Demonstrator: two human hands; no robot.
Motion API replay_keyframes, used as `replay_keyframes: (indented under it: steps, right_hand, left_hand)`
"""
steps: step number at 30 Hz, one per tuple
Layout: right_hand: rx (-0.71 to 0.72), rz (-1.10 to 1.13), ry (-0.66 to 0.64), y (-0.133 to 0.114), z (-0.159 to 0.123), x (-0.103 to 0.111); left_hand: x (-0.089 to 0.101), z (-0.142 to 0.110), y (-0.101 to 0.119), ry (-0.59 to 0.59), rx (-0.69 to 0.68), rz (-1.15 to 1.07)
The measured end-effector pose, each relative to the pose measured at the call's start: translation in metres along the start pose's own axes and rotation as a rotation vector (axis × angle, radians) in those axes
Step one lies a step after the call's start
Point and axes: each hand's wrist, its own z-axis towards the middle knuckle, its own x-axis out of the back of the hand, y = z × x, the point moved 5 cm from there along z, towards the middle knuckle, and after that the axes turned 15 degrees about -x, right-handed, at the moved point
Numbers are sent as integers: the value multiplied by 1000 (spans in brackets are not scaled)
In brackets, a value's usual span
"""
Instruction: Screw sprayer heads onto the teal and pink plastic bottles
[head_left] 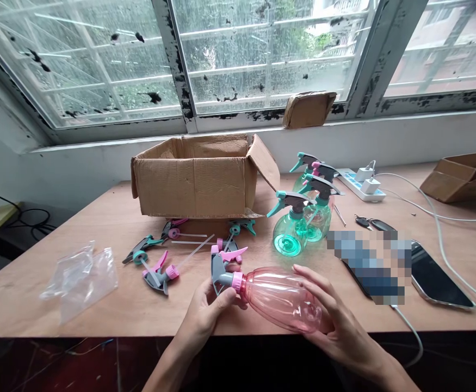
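A clear pink spray bottle [280, 299] lies sideways between my hands above the table's front edge. My left hand [211, 307] grips its pink collar and grey-and-pink spray head [221, 269], thumb on the collar. Around the bottle's base curl the fingers of my right hand [329, 316]. Behind and to the left lie several loose spray heads with dip tubes, among them a pink-and-grey one [160, 275] and a green-and-grey one [142, 253]. Beyond the bottle several assembled spray bottles stand upright, the nearest a green one [289, 234].
At the back stands an open cardboard box [192, 188]. Clear plastic bags [85, 277] lie on the left. A phone [439, 275], a blurred-out item [370, 267], keys [364, 222] and a power strip [360, 185] with white cables occupy the right, near another cardboard box [462, 177].
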Motion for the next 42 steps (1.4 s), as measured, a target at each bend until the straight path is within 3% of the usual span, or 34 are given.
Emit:
replay_keyframes:
  steps: [4, 8, 11, 14, 17, 21, 24, 28, 34, 37, 40, 42]
  right_hand:
    - [206, -177, 102, -20, -4, 2]
    - [430, -302, 147, -40, -23, -17]
    - [377, -266, 186, -38, -39, -40]
    - [248, -144, 195, -32, -46, -58]
    - [158, -9, 240, -33, -40, -57]
    - [238, -88, 200, -45, -30, -47]
    - [114, -24, 154, -42, -26, -46]
    - [-79, 149, 142, -33, -25, -59]
    - [-18, 331, 249, -19, -34, -76]
    - [-83, 379, 246, -8, -43, -84]
    - [-133, 410, 236, -1, -51, -90]
    - [-171, 419, 224, 4, -54, -95]
  left_hand:
    - [2, 0, 0, 39, -17, -72]
    - [8, 4, 10, 161, -144, -77]
    - [10, 4, 14, 198, -217, 2]
    - [17, 0, 7, 289, -129, 75]
    - [22, -6, 2, 377, -79, 114]
    - [25, -11, 5, 419, -84, 144]
    - [28, -13, 7, 481, -86, 185]
    - [26, -14, 9, 501, -108, 201]
    - [22, -26, 5, 550, -87, 228]
    - [20, -38, 5, 611, -103, 291]
    - [16, -51, 16, 662, -161, 403]
    - [12, -56, 31, 608, -219, 495]
